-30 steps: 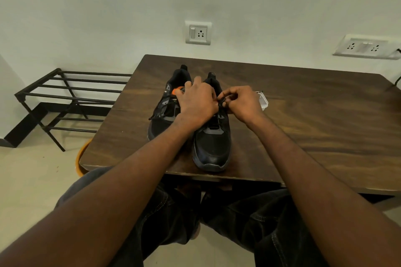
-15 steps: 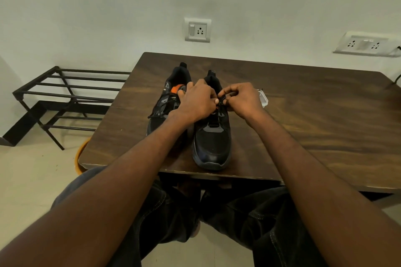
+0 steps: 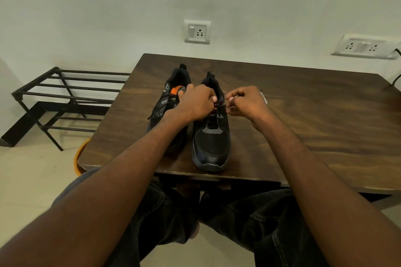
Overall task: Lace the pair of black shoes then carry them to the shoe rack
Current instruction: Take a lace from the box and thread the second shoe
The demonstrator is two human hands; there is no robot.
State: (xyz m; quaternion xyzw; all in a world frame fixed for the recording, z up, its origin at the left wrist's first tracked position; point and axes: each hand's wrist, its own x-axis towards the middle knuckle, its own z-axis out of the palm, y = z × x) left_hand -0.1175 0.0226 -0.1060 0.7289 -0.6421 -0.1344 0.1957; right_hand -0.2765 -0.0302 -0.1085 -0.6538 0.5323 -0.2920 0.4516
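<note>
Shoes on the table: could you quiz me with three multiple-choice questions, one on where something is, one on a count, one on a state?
1. Where is the shoe rack?
A. on the floor left of the table
B. on the table
C. right of the table

2. How many black shoes are on the table?
A. one
B. two
C. four

3. What are both hands doing?
A. resting flat
B. lifting a shoe
C. working at the right shoe's laces

Answers: 1 A, it stands by the wall, left. 2 B, left shoe and right shoe sit side by side. 3 C, left hand and right hand meet over its lace area.
</note>
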